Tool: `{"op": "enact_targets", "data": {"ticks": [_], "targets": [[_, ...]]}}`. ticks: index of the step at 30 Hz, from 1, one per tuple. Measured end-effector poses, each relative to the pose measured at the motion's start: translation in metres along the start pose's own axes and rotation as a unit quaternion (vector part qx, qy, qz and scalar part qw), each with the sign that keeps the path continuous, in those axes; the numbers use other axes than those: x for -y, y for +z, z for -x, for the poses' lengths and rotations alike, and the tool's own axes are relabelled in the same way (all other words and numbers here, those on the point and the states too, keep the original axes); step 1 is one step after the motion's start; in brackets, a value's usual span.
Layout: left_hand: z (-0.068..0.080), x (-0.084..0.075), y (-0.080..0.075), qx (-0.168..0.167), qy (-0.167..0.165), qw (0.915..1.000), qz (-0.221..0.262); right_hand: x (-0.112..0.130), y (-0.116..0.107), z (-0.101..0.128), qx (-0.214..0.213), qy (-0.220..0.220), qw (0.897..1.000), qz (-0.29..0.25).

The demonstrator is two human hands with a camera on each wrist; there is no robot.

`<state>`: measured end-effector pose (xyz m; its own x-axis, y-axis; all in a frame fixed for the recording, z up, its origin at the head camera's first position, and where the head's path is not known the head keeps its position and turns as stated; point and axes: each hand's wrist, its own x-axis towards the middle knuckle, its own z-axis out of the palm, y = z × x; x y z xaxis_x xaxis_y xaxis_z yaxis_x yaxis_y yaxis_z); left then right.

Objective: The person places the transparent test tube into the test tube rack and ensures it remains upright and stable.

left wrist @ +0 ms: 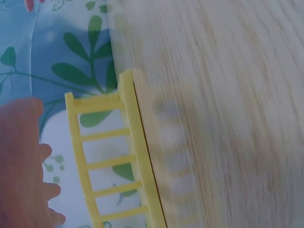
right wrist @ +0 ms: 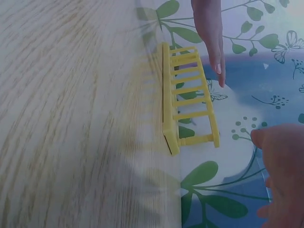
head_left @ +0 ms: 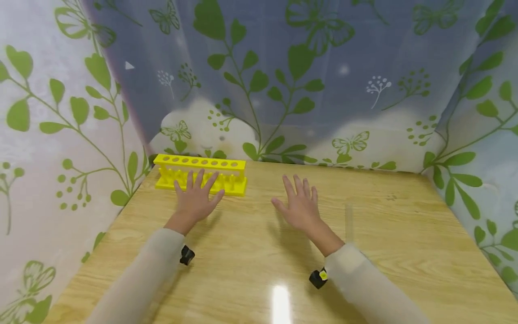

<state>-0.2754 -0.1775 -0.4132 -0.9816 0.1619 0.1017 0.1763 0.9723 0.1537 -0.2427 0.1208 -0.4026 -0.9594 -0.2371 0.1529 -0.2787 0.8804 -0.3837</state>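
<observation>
A yellow test-tube rack (head_left: 226, 164) with a row of round holes stands at the far left of the wooden table (head_left: 259, 270), against the curtain. My left hand (head_left: 195, 196) hovers flat with fingers spread just in front of the rack, its fingertips overlapping the rack's front; I cannot tell if they touch. My right hand (head_left: 300, 204) is flat and spread too, over bare wood right of the rack, holding nothing. The left wrist view shows the rack (left wrist: 134, 156) beside the left hand (left wrist: 23, 166). In the right wrist view the rack (right wrist: 167, 104) lies ahead of the right hand (right wrist: 282, 171).
A faint clear tube-like object (head_left: 349, 221) lies on the wood just right of my right wrist. Leaf-printed curtains (head_left: 307, 90) close off the table's back and both sides. Small black wrist cameras (head_left: 318, 277) hang under both sleeves.
</observation>
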Motion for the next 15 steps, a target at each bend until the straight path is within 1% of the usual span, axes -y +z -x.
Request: {"op": "enact_targets", "data": {"ticks": [3,8,15], "targets": [[-0.001,0.006,-0.003,-0.002,-0.003,1.0,0.006,0.003,0.003,-0.003,0.002,-0.005,1.0,0.001],[-0.004,0.017,-0.01,-0.027,-0.002,0.9995,0.013,0.009,0.002,-0.012,-0.01,-0.017,1.0,0.003],[-0.003,0.032,-0.014,-0.025,-0.007,0.9996,0.007,0.018,0.003,-0.02,0.008,-0.012,1.0,0.011]]}}
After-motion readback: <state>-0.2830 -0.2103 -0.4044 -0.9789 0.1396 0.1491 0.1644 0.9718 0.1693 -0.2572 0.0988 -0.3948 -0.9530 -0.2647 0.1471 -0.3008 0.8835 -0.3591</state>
